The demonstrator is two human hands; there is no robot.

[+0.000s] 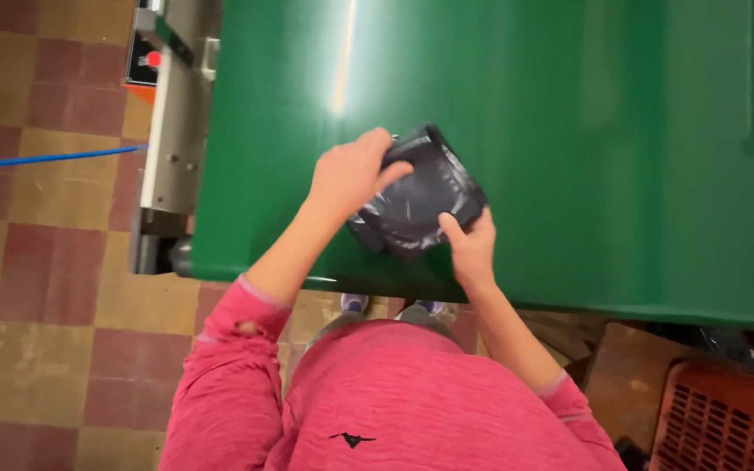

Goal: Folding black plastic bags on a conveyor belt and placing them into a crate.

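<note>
both hands, left hand (351, 174) and right hand (471, 249), have fingers clamped on a dark crinkled plastic pouch (416, 196) over the glossy green desk (613, 131).

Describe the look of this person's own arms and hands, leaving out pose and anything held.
Both arms wear long sleeves of a heathered pink-red knit, pushed up toward the elbows, with a paler pink band at each cuff. The left sleeve has a small hole near the elbow. The left hand and right hand are bare: no gloves, rings or watch visible.
</note>
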